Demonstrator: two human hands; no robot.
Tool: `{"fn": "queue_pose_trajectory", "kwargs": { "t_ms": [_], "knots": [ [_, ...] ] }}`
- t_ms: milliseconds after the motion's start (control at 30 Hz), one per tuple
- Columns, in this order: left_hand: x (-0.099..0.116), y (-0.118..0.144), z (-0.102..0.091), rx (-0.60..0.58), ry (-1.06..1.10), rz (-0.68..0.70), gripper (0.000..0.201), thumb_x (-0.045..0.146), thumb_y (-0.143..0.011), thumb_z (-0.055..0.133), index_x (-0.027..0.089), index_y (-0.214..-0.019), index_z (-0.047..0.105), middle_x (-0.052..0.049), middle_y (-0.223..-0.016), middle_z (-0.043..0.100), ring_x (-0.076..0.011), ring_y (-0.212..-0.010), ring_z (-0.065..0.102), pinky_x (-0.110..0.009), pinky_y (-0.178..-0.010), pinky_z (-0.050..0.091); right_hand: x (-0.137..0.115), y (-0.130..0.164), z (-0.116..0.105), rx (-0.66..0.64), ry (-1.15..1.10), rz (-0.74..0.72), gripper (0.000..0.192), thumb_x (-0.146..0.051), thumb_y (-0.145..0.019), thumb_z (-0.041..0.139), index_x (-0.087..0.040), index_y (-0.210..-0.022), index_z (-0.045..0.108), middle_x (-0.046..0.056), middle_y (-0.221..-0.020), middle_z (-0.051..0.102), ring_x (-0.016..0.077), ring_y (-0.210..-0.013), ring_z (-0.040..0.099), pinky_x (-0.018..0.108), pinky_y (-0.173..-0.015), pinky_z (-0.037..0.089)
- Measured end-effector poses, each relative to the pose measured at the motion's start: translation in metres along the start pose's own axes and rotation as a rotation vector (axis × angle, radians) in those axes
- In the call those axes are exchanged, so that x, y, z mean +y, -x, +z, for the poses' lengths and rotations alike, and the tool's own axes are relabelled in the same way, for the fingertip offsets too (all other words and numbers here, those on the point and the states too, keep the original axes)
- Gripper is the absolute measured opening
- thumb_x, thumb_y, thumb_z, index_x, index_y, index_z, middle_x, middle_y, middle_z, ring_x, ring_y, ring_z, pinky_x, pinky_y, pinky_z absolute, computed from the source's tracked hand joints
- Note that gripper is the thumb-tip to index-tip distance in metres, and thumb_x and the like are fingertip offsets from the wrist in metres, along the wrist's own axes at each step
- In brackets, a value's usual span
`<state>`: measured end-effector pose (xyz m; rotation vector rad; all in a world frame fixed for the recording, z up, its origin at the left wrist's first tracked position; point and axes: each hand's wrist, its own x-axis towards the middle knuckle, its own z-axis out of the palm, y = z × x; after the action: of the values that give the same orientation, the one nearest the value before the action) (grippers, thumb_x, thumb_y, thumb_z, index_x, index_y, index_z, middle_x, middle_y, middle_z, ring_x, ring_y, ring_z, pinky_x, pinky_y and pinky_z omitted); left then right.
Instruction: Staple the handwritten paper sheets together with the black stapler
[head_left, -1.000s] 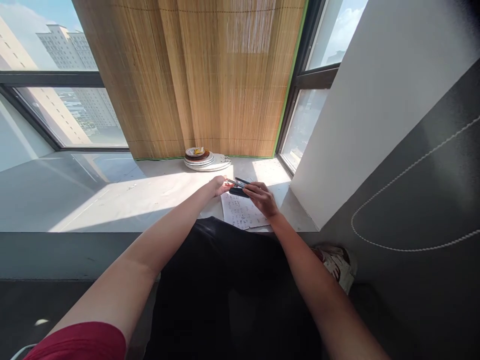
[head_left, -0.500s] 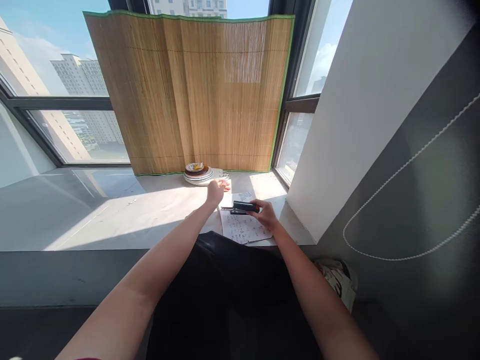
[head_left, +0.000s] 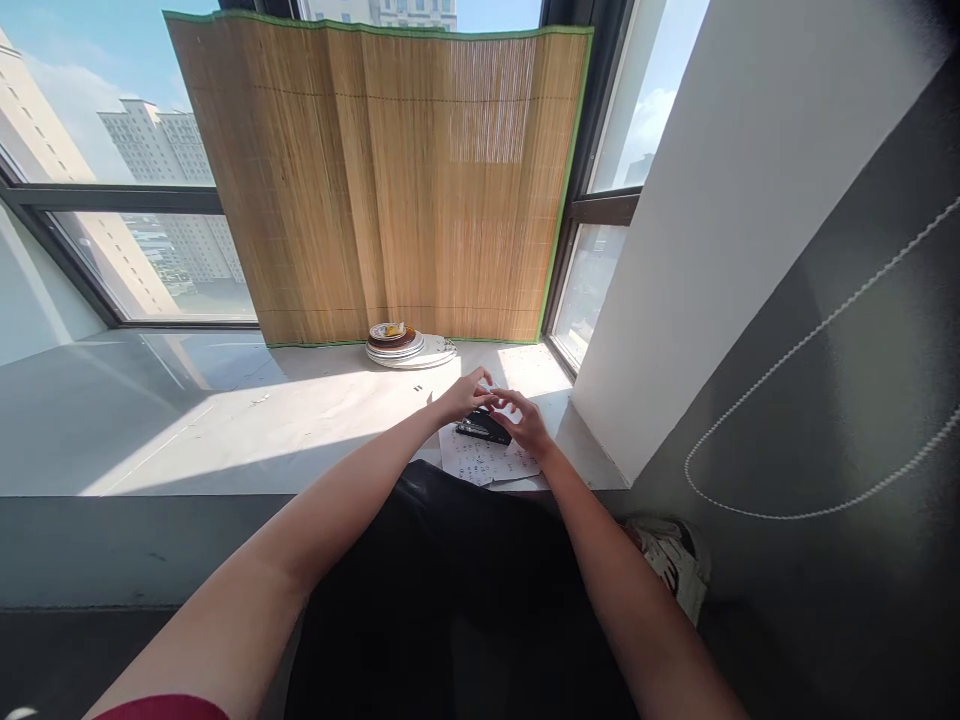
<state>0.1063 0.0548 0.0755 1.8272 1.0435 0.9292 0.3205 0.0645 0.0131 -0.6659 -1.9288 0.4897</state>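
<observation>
Stapler [head_left: 484,427] now rests on the printed sheet [head_left: 484,462] beneath both hands, the right hand [head_left: 525,422] having let it go with fingers spread and the left hand [head_left: 466,397] drawn back, loosely open, from the stacked plates [head_left: 401,347] beyond.

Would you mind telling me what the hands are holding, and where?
Both the left hand and right hand are over the black stapler on the paper; the exact grip cannot be told.
</observation>
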Motion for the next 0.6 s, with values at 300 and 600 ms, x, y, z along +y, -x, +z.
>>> {"fn": "queue_pose_trajectory", "kwargs": {
  "t_ms": [300,600],
  "knots": [
    [-0.005,-0.017,-0.01,0.156,-0.325,0.012,0.041,0.059,-0.101,0.075,0.022,-0.116,0.063,-0.009,-0.095,0.082,-0.0289,-0.097,0.077,-0.038,-0.088,0.056,0.013,-0.003,-0.001,0.339,0.183,-0.031,0.024,-0.036,-0.104,0.063,-0.026,-0.096,0.083,0.01,-0.095,0.082,0.0298,-0.091,0.069,0.046,-0.083,0.058],
    [-0.05,0.01,-0.078,0.461,-0.8,-0.441,0.037,0.021,-0.086,0.074,0.019,-0.122,0.078,-0.024,-0.137,0.074,-0.0446,-0.136,0.064,-0.052,-0.109,0.051,0.048,-0.002,-0.012,0.471,0.195,0.715,0.031,-0.022,-0.074,0.062,-0.021,-0.095,0.085,0.003,-0.07,0.074,0.0264,-0.068,0.067,0.035,-0.068,0.05]
  ]
}}
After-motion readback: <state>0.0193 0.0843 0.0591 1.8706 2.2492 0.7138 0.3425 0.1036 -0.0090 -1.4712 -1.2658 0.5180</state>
